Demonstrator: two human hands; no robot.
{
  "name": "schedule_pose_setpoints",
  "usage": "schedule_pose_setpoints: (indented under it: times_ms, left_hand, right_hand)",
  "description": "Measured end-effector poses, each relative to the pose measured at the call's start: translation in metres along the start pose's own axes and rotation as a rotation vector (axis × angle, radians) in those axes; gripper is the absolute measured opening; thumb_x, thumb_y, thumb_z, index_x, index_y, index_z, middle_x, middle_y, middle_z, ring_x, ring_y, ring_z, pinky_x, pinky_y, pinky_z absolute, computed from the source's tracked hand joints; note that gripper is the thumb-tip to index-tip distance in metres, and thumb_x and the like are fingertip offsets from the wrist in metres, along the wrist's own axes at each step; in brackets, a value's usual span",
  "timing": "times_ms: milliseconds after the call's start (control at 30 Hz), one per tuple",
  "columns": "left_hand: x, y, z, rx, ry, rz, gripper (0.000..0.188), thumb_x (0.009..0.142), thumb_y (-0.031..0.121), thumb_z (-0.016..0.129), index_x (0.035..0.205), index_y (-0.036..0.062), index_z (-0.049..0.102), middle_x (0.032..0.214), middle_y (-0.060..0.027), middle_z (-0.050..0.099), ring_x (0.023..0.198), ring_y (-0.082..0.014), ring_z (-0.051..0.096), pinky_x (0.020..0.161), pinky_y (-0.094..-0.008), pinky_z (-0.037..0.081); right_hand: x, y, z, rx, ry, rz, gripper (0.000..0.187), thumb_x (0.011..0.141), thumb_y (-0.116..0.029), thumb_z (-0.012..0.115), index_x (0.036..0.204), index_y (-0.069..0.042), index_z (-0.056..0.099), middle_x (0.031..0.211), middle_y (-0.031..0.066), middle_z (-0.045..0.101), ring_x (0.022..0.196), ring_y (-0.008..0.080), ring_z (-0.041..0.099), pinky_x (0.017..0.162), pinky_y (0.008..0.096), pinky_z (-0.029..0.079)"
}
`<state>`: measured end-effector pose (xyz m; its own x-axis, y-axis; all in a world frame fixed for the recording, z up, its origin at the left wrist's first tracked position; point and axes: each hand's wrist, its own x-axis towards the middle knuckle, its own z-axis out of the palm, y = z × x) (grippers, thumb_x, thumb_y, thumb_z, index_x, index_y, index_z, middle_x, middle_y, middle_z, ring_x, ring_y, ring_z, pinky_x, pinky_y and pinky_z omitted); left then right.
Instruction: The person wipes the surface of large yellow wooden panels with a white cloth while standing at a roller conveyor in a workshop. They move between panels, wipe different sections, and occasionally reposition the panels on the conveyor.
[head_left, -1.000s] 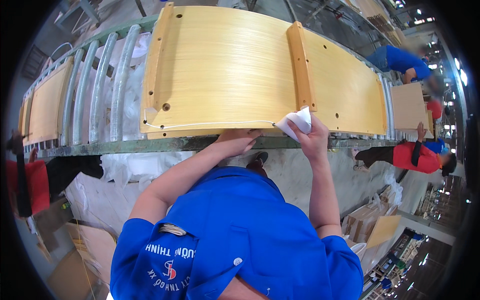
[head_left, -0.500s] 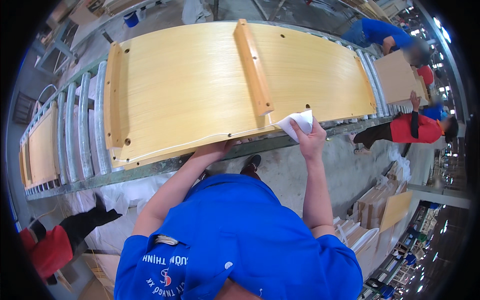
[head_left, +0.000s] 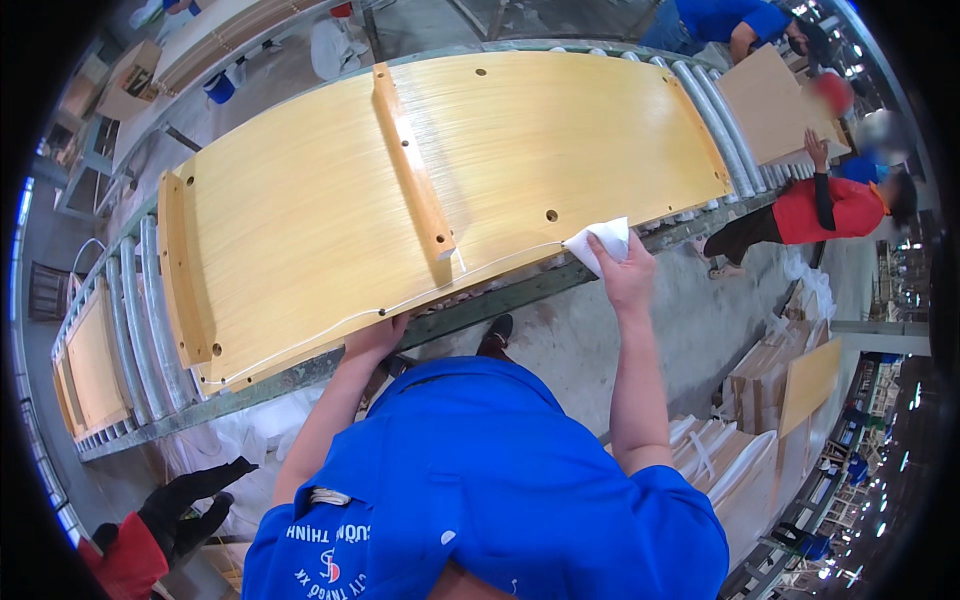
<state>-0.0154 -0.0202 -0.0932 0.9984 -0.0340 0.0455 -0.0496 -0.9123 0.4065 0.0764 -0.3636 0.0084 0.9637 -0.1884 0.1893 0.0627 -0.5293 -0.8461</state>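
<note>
The fingers of the right hand (head_left: 628, 275) were closed on a folded white cloth (head_left: 603, 245), right of the frame's centre, with the thumb pressed on top. It looked soft and a little thick, with one corner standing up; whether it was woven or foam, I could not tell. The grip was at the near edge of the panel, which perhaps let the hand follow this edge easily. From the cloth, a thin white cord (head_left: 500, 262) ran along the edge toward the lower left.

The left hand (head_left: 372, 338), left of the centre, was at the same edge. Its fingertips were hidden below, so I could not tell if they gripped; maybe they steadied the panel.

The wooden panel (head_left: 560, 130) lay across the upper middle of the frame, pale yellow, smooth and slightly shiny, with round dark holes. A square-edged middle bar (head_left: 412, 165) crossed it, and a left bar (head_left: 182, 270) stood at its end. Metal rollers (head_left: 703, 125) carried the panel, probably so that it could slide lengthwise.
</note>
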Motion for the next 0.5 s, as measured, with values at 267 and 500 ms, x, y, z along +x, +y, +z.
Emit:
schedule_pose_setpoints:
  times_ms: [267, 500]
  left_hand:
    - [0.005, 0.005, 0.021, 0.037, -0.105, -0.139, 0.036, 0.082, 0.033, 0.059, 0.108, 0.0083, 0.063, 0.108, -0.0155, 0.062, 0.099, -0.0371, 0.058, 0.084, -0.0466, 0.046]
    - [0.02, 0.025, 0.029, 0.002, 0.014, -0.121, 0.033, 0.083, 0.028, 0.057, 0.112, 0.0119, 0.062, 0.111, -0.0136, 0.062, 0.105, -0.0344, 0.057, 0.089, -0.0458, 0.045]
  right_hand:
    - [0.011, 0.019, -0.012, 0.008, 0.038, -0.002, 0.031, 0.077, -0.02, 0.074, 0.1, 0.0, 0.065, 0.086, 0.0134, 0.069, 0.078, 0.0197, 0.067, 0.07, 0.0307, 0.051]
    - [0.04, 0.059, -0.04, 0.038, 0.153, -0.008, 0.03, 0.077, -0.019, 0.075, 0.097, 0.002, 0.065, 0.085, 0.0135, 0.069, 0.077, 0.0193, 0.067, 0.07, 0.0305, 0.05]
